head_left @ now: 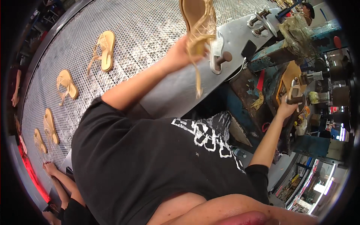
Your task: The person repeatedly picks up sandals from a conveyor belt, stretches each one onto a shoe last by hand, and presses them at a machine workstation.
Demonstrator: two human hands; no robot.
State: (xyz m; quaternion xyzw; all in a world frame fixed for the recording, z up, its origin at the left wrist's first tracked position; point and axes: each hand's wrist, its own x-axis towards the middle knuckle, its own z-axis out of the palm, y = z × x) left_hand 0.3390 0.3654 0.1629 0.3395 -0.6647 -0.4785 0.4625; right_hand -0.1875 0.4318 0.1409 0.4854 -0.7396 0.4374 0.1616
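My left hand [180, 56] is raised over the metal table, closed on a tan strappy sandal [195, 15]. A loose strap dangles from the sandal, and part of it is smeared by motion. Just beside that hand, a silver plate with a brown knob handle [225, 57] lies on the smooth table edge. Off to the right, my right hand [288, 110] is closed on a similar metal piece with a brown post [296, 99], in front of the machine. What lies under its fingers is partly hidden.
Several tan sandals, the closest one [107, 50] among them, lie in a row along the perforated table [138, 22]. More knobbed metal plates [259, 23] sit farther along the edge, near a black phone-like object [248, 49]. A worn blue machine frame [273, 52] stands right. Other people's hands [50, 168] show at left.
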